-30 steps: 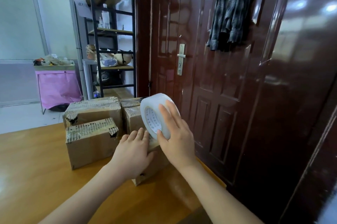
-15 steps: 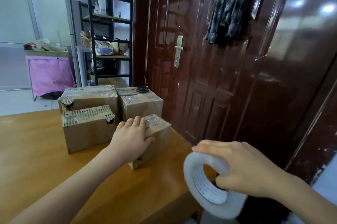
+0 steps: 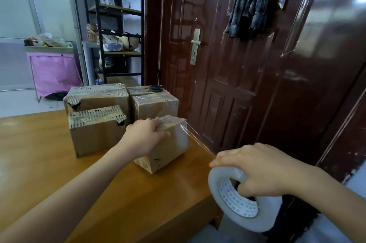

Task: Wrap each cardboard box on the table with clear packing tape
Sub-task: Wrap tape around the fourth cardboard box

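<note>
Closest, off the table's corner, the right hand [image 3: 263, 171] grips the roll of clear tape [image 3: 243, 201], thumb in its hole, and a strip of tape [image 3: 195, 139] runs tight up to the small cardboard box [image 3: 168, 147]; half a second ago no strip showed. The left hand [image 3: 144, 138] curls over that box's top edge on the wooden table [image 3: 49, 163], holding it as before. Behind sit three more cardboard boxes [image 3: 95, 130], black scissors [image 3: 155, 88] on one, then a dark red door [image 3: 227, 64] and black shelf [image 3: 118, 25].
</note>
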`<action>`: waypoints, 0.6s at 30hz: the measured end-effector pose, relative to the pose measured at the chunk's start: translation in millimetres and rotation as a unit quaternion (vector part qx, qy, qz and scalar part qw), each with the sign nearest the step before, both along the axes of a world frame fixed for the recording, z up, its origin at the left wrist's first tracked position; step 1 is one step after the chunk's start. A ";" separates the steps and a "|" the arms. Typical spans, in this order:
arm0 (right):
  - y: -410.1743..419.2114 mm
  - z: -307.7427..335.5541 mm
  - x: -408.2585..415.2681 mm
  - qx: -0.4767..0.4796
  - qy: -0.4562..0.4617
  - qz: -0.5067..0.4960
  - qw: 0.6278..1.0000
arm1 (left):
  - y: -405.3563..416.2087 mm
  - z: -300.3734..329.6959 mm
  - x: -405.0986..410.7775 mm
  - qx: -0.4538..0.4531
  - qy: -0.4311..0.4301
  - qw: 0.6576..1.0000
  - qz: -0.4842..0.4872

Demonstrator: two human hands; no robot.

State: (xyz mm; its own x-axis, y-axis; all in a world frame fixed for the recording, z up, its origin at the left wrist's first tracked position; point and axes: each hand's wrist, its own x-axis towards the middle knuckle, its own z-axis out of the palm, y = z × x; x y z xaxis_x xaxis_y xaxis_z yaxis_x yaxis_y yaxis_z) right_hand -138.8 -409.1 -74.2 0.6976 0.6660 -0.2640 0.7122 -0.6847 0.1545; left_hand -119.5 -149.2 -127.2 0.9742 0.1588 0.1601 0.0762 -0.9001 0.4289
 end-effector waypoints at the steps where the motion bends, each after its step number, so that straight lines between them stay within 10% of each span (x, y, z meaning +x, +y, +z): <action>1: 2.0 1.2 0.2 -0.003 -0.009 0.004 1.000 | 1.1 3.3 -0.3 -0.087 0.004 0.996 0.001; 9: 29.2 0.6 10.7 -0.017 0.001 0.026 1.000 | 16.9 4.0 1.1 -0.481 0.132 0.866 0.035; 14: 51.6 11.4 20.0 -0.073 -0.010 0.023 0.997 | 30.0 -7.3 7.3 -0.454 0.170 0.875 0.010; 18: 63.7 12.7 30.2 -0.074 -0.001 0.019 0.997 | 30.7 -7.7 8.4 -0.263 0.049 0.958 -0.105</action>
